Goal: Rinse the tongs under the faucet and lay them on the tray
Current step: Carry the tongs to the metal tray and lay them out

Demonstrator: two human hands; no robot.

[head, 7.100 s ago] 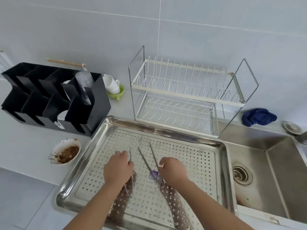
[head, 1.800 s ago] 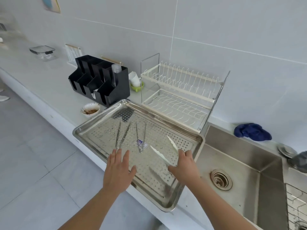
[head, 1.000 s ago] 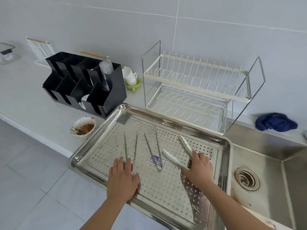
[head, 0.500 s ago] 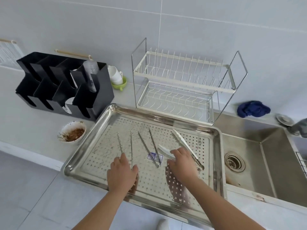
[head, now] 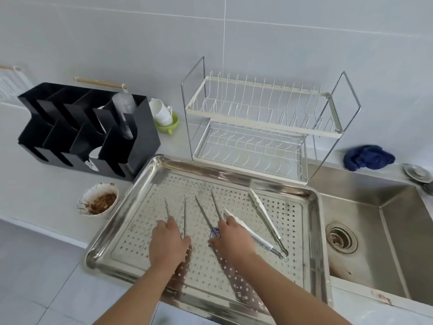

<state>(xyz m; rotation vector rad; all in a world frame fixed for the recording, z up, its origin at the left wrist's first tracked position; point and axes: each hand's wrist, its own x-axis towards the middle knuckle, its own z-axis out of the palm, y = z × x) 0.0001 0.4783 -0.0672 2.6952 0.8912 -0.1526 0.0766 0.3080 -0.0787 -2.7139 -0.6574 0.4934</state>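
Note:
Three tongs lie on the perforated steel tray (head: 234, 168). The left thin metal tongs (head: 184, 214) run under my left hand (head: 167, 245), whose fingers curl over their joined end. The middle thin tongs (head: 206, 213) carry a small blue label; my right hand (head: 234, 238) sits on their joined end, thumb and forefinger either side of the label. White-tipped tongs (head: 264, 215) lie free on the tray just right of my right hand, one tip touching my fingers. The faucet is out of view.
The steel sink (head: 386, 231) with its drain adjoins the tray on the right. A wire dish rack (head: 257, 127) stands behind the tray. A black cup organiser (head: 77, 127) and a dirty bowl (head: 98, 200) are at the left. A blue cloth (head: 367, 157) lies behind the sink.
My right hand set the white-tipped tongs down on the tray, let go of them and shifted left onto the middle tongs. My left hand stayed on the left tongs.

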